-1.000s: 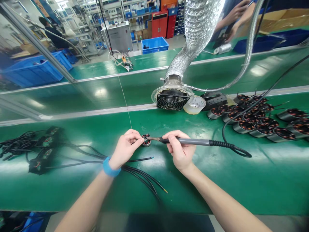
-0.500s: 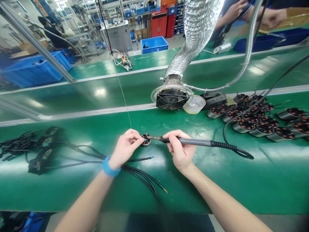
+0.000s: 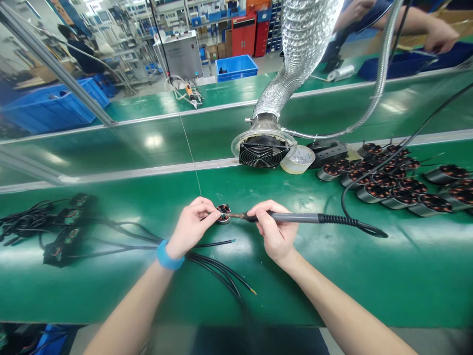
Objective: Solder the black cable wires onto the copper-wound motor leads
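A small round motor part (image 3: 223, 215) with dark and copper windings sits on the green bench. My left hand (image 3: 195, 224), with a blue band at the wrist, pinches a thin solder wire (image 3: 190, 150) that comes down from above; its fingertips are at the part's left edge. My right hand (image 3: 275, 229) is closed around a grey and black soldering iron (image 3: 299, 217). The iron's tip reaches the inside of the motor part from the right. Black cables (image 3: 218, 268) lie beneath and beside my left wrist.
A fume duct with a black fan (image 3: 263, 154) hangs behind the part, beside a tape roll (image 3: 297, 159). Several motor parts (image 3: 373, 191) stand at the right. Black housings with cables (image 3: 66, 231) lie left. Another person's hand (image 3: 441, 37) is at the back right.
The iron's tip has dropped slightly within the motor part, and the handle's rear has risen a little. My left hand looks unmoved. The other person's hands have shifted at the back right.
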Demonstrator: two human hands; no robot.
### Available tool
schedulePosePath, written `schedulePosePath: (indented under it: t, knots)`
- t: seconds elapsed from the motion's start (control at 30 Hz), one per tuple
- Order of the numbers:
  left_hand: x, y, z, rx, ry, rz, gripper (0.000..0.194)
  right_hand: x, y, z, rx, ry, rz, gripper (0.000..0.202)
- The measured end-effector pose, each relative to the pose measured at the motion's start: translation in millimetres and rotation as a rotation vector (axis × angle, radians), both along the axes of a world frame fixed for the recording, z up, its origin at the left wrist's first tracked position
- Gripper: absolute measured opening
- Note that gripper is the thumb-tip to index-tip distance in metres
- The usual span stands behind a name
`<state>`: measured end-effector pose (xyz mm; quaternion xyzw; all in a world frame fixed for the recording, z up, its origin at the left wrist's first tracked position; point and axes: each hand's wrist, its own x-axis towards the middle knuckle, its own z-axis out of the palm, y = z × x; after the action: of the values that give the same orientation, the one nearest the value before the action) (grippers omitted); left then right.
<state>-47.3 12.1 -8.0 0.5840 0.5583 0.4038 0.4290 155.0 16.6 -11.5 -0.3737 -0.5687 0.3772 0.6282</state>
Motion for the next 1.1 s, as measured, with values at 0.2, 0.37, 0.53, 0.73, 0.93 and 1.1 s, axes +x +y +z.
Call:
schedulePosePath:
  t: [0.2, 0.37, 0.53, 0.73, 0.93, 1.1]
  knots:
    - [-2.6, 0.3, -1.9, 0.003, -0.002, -0.016, 0.017, 0.4, 0.0, -0.9, 0.003, 0.002, 0.025, 0.023]
    - [-1.4, -0.1, 0.2, -0.005, 0.003, -0.014, 0.019, 0.0, -0.6, 0.7, 0.008, 0.0, 0.025, 0.024]
    - [1.2, 0.0, 1.0, 0.033, 0.022, 0.005, 0.023, 2.5, -1.0, -2.6, -0.01, -0.025, -0.055, 0.026]
    - [2.6, -1.0, -5.4, 0.068, 0.016, 0.018, 0.016, -0.4, 2.3, -3.2, 0.103, -0.203, -0.053, 0.018]
    - [2.3, -1.5, -4.8, 0.146, 0.051, -0.009, 0.011, -12.0, 9.0, -8.6, 0.22, -0.318, 0.034, 0.022]
    - [4.2, -2.7, 0.5, 0.207, 0.129, -0.011, 0.013, -22.2, 12.7, -15.8, 0.309, -0.382, 0.165, 0.044]
